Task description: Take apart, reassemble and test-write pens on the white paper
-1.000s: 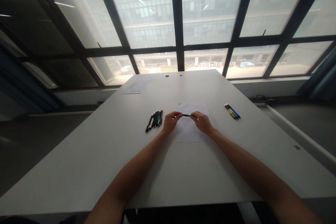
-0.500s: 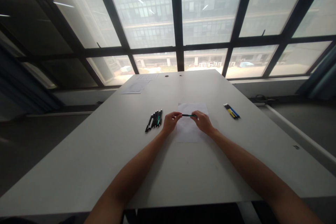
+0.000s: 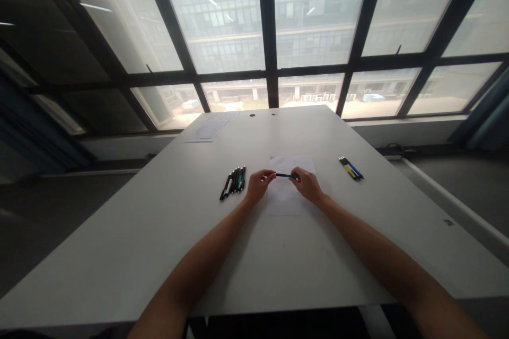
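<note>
A dark pen with a green section [image 3: 284, 175] is held level, crosswise above a white sheet of paper [image 3: 284, 201]. My left hand [image 3: 259, 185] pinches its left end between thumb and fingers. At the other end, the fingers of my right hand [image 3: 307, 185] are closed on the pen and cover its tip. Just left of my left hand lies a row of several dark pens [image 3: 234, 183], some with white or green parts. Right of my right hand, a small group of pens with yellow and blue parts [image 3: 351, 168] rests side by side.
The white table [image 3: 159, 243] stretches away to large windows with dark frames [image 3: 271, 37]. Printed papers [image 3: 204, 130] lie at its far left corner. A small dark scrap [image 3: 448, 222] is near the right edge. Blue curtains [image 3: 35, 122] hang at the sides.
Slightly more of the pen's green section shows beside my right fingers. Both hands stay in nearly the same place, and the pens on the table have not moved.
</note>
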Demonstrator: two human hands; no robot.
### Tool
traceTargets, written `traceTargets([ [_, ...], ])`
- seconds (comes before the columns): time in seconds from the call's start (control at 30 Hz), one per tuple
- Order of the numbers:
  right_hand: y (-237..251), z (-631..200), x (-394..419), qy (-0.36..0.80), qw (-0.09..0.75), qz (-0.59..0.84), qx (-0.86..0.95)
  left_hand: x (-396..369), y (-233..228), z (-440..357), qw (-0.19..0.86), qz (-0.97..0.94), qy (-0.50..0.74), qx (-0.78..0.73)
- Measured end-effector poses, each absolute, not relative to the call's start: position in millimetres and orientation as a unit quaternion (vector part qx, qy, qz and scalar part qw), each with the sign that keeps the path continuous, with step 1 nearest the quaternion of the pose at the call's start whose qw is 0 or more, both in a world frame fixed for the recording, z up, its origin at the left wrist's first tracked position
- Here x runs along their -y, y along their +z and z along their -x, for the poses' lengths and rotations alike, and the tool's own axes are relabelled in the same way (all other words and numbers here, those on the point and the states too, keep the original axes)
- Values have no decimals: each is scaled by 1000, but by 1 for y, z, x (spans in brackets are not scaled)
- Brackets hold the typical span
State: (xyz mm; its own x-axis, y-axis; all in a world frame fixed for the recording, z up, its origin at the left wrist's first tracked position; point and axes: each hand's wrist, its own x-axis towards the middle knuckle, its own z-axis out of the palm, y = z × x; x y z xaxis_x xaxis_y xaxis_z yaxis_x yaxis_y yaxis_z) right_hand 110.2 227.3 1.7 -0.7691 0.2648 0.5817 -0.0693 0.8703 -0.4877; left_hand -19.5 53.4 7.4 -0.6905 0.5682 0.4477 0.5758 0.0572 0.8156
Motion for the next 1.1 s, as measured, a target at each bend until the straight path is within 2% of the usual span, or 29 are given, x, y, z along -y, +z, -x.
traceTargets([
  [0.17,6,-112,-227,261,347,38,900,-53,8,19,5,396,-558,730],
  [0.53,8,-113,-231,207,344,18,916,-53,7,19,19,405,-540,738],
  [0.7,6,-113,-229,225,353,58,906,-52,5,22,11,397,-556,730],
  [0.83,0,-107,-231,328,375,140,856,-52,4,25,13,373,-581,723],
  [0.97,-4,-100,-237,509,415,164,736,-53,3,26,22,353,-605,714],
  [1.03,-3,-98,-240,624,395,163,655,-53,3,26,23,345,-613,710],
  [1.1,0,-98,-241,724,336,144,585,-53,4,25,19,342,-614,711],
])
